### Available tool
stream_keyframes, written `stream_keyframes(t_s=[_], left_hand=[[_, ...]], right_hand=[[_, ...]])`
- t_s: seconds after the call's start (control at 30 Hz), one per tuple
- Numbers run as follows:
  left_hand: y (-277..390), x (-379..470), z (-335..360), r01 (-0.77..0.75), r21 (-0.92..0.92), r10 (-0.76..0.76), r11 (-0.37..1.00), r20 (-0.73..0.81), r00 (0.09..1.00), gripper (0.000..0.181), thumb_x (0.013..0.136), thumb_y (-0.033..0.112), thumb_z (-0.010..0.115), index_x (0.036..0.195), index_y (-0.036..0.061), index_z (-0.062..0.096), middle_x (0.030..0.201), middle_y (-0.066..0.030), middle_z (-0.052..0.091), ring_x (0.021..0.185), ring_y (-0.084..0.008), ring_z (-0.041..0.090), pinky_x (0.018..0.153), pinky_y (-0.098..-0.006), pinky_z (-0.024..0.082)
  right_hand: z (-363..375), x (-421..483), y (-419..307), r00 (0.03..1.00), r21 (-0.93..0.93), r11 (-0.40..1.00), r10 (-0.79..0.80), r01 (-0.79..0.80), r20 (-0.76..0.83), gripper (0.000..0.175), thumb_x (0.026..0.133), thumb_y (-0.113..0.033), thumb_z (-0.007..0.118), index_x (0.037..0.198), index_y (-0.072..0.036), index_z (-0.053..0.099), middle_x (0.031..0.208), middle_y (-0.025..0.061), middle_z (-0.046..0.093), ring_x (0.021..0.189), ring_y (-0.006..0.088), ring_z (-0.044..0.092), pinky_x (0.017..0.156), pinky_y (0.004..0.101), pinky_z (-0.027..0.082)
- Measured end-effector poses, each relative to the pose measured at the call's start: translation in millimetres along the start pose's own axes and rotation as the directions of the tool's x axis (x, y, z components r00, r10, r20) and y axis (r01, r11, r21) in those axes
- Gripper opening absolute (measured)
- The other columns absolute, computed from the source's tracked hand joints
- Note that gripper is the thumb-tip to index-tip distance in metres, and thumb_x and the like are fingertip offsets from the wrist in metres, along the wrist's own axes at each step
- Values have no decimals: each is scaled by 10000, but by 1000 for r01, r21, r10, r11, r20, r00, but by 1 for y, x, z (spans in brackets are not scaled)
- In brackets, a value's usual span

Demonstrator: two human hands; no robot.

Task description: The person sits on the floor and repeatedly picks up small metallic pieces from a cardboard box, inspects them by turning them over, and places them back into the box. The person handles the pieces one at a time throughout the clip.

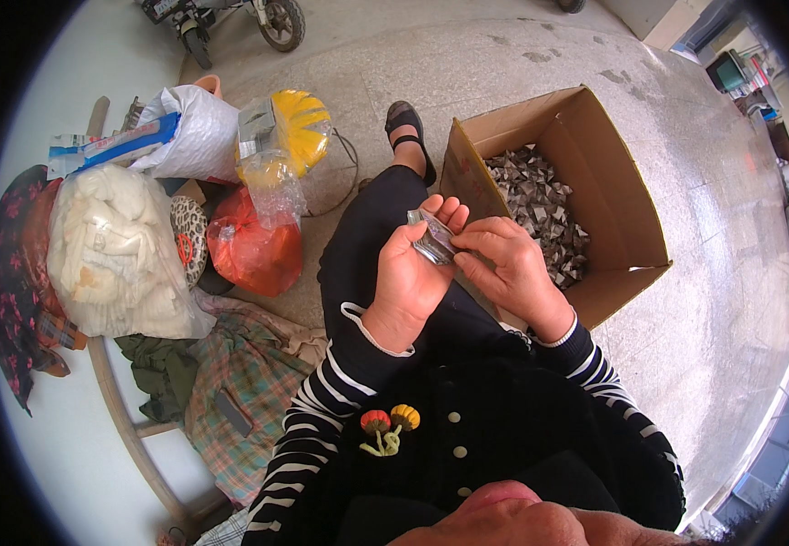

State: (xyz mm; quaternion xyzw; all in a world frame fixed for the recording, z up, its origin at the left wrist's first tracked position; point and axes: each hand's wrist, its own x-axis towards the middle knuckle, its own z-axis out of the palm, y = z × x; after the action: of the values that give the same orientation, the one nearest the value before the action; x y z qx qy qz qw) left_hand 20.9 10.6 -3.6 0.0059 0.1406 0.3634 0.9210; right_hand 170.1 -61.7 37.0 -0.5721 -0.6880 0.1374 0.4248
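In the palm of my left hand [404,283] lies a small stack of flat, shiny grey pieces [431,239], with my thumb pressing its upper left side. Their exact kind is too small to tell. My right hand [513,263] meets the stack at its right edge, where thumb and forefinger pinch it. Both hands are over my lap, beside an open cardboard box [616,184]. Inside the box is a heap of small folded, pointed grey pieces [537,205]. My right forearm covers part of the box's near side.
On the left are a clear bag of white material [114,252], a red plastic bag [256,246], a white woven sack [200,136] and a yellow wrapped bundle [302,130]. A phone-like dark object [234,413] rests on plaid cloth [268,382]. A motorbike wheel [282,24] is far back.
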Motion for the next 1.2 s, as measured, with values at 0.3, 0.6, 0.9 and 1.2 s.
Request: stream_keyframes(t_s=[0.3, 0.6, 0.9, 1.2], left_hand=[[-3, -1, 1, 10, 14, -10, 1000, 9, 1000, 369, 888, 123, 519, 1247, 44, 554, 1273, -123, 573, 1265, -283, 491, 1102, -435, 368], [-2, 0, 0, 9, 25, -8, 1000, -22, 1000, 304, 962, 154, 527, 1242, 39, 557, 1286, -117, 572, 1265, -269, 499, 1074, -429, 404], [-2, -1, -1, 14, 37, -13, 999, -13, 1000, 302, 962, 148, 519, 1242, 40, 556, 1287, -116, 573, 1266, -271, 501, 1079, -432, 396], [-5, 0, 0, 19, 42, -18, 999, -23, 1000, 313, 949, 192, 549, 1217, 31, 565, 1270, -122, 583, 1247, -283, 510, 1085, -443, 390]], right_hand=[[9, -2, -2, 987, -155, 988, 0, -25, -162, 111, 769, -50, 702, 879, -45, 686, 855, 94, 667, 750, 309, 648, 662, 372, 527], [5, -4, -3, 963, 198, 943, 270, -267, 10, 129, 809, -129, 738, 887, -31, 706, 863, 117, 655, 757, 276, 651, 676, 344, 516], [6, -6, 3, 947, 246, 915, 314, -320, 65, 125, 844, -123, 699, 911, -18, 700, 868, 116, 643, 759, 258, 644, 686, 336, 507], [10, -3, -2, 981, -39, 989, 140, -146, -134, 36, 807, -54, 687, 821, -29, 667, 823, 103, 639, 719, 304, 637, 639, 363, 521]])
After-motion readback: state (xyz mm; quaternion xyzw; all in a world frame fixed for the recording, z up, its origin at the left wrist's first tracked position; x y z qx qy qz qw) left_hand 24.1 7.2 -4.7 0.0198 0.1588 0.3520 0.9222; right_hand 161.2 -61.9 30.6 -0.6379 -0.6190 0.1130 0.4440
